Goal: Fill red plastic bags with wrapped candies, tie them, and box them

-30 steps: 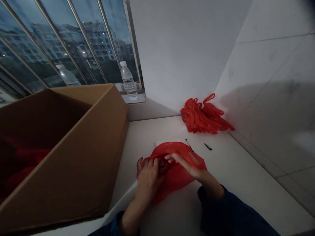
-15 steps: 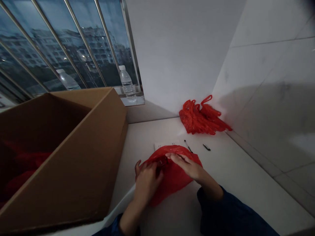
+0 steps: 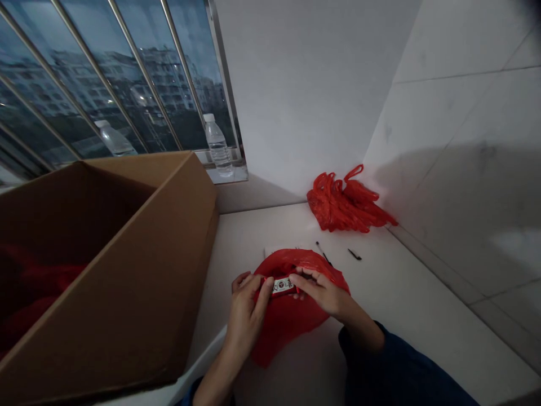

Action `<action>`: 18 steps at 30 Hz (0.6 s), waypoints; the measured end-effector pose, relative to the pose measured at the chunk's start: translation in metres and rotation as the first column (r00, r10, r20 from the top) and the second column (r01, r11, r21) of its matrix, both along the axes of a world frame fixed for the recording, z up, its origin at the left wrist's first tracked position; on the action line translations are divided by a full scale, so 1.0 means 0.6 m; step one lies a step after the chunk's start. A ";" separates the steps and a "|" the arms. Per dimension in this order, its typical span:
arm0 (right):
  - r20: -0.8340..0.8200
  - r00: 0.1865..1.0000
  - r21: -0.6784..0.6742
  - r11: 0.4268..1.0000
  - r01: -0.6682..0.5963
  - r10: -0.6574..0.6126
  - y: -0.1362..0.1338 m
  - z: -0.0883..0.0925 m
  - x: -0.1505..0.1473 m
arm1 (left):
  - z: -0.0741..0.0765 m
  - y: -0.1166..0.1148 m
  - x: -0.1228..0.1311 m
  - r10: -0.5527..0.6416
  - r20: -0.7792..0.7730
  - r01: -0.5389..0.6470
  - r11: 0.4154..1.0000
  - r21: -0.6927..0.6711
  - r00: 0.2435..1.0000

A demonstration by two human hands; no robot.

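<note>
Between my two hands is a small flat packet (image 3: 282, 286) with a white label, dark print and red ends. My left hand (image 3: 248, 301) pinches its left end between thumb and fingers. At the other end my right hand (image 3: 323, 290) grips it, the thumb on top. Under the packet and my hands a red plastic bag (image 3: 291, 324) lies spread on the white table. What the packet contains is hidden.
A large cardboard box (image 3: 186, 265) with red stuff inside stands on the left. Crumpled red plastic bags (image 3: 344, 203) lie in the back corner. A pen (image 3: 324, 254) and a black pen cap (image 3: 354, 254) are beyond the bag. A water bottle (image 3: 218, 148) stands on the windowsill.
The labelled packet has come into sight above the red bag, held at both ends. My right hand, flat with fingers stretched before, has closed on it. The bag's near edge has shifted slightly.
</note>
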State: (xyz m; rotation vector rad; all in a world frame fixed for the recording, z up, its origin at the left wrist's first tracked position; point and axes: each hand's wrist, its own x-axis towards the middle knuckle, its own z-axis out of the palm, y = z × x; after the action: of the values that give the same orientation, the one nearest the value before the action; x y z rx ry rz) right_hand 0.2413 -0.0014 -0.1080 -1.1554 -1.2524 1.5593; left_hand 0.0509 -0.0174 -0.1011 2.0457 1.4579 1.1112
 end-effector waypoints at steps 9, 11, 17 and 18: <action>0.036 0.996 -0.017 0.997 0.080 -0.079 0.000 0.010 0.000 | 0.001 -0.007 -0.003 0.065 0.215 -0.050 0.996 -0.071 0.974; 0.067 0.995 -0.010 0.997 0.076 -0.075 -0.004 0.015 0.001 | 0.003 -0.006 -0.003 0.081 0.216 -0.068 0.995 -0.066 0.973; 0.065 0.995 0.054 0.996 0.070 -0.073 -0.006 0.014 0.001 | 0.007 -0.007 0.000 0.077 0.249 -0.057 0.995 -0.086 0.965; 0.073 0.994 0.053 0.996 0.072 -0.076 -0.005 0.010 0.001 | 0.007 -0.007 0.000 0.072 0.255 -0.051 0.995 -0.090 0.964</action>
State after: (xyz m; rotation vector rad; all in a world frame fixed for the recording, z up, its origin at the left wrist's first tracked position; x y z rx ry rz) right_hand 0.2420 -0.0042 -0.1017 -1.2239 -1.2760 1.4345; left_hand 0.0510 -0.0216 -0.0969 1.7361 1.4186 1.2666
